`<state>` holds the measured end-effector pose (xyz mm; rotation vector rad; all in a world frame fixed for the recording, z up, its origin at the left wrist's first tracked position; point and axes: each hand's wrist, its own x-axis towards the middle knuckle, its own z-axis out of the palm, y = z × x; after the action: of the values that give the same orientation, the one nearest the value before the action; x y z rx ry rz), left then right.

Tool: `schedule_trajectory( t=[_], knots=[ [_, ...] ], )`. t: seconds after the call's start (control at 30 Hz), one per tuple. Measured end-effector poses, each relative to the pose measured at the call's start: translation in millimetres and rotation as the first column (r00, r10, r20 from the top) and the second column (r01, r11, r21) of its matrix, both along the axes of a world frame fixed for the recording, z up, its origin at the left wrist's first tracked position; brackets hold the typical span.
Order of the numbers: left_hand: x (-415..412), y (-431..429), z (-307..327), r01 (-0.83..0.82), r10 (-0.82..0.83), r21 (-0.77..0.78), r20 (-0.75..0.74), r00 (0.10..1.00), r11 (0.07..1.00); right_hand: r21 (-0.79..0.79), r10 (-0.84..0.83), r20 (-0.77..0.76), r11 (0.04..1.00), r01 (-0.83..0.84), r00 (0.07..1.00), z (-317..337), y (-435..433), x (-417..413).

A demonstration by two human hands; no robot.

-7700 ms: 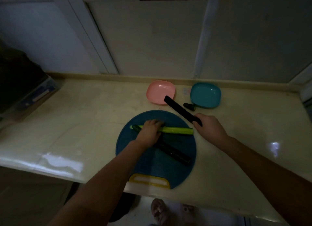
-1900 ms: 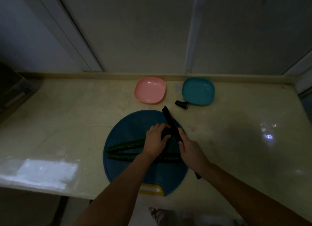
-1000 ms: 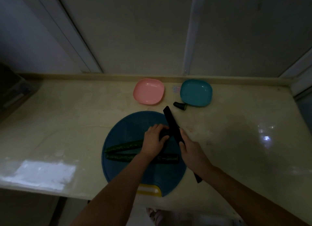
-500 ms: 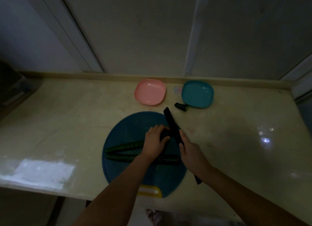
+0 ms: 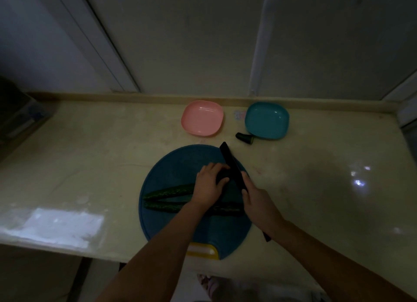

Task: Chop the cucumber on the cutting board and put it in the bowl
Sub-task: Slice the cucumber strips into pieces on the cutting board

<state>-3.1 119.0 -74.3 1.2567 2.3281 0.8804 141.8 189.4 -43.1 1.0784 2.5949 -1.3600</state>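
Dim counter (image 5: 90,157), cutting board (image 5: 171,166) near its front edge. My right hand (image 5: 259,202) has its fingers wrapped on the knife (image 5: 232,168), blade across the board. Left hand (image 5: 208,185) fingers press on the upper cucumber half (image 5: 169,191); the other half (image 5: 162,206) lies beside. Farther back: cucumber end (image 5: 244,138), pink bowl (image 5: 202,117), teal bowl (image 5: 267,120).
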Motion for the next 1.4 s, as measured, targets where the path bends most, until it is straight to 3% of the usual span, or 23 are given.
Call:
schedule_trajectory(
  t=[0.27,1.4],
  knots=[
    [1.0,-0.3,1.9,-0.020,0.020,0.009,-0.007,1.000,1.000,-0.012,-0.044,-0.083,0.999,0.043,0.996,10.4,-2.9,2.7],
    [1.2,-0.7,1.4,-0.038,0.037,0.032,0.026,0.999,0.999,0.031,0.020,0.017,0.999,-0.021,1.000,0.5,4.4,-9.1]
  ],
)
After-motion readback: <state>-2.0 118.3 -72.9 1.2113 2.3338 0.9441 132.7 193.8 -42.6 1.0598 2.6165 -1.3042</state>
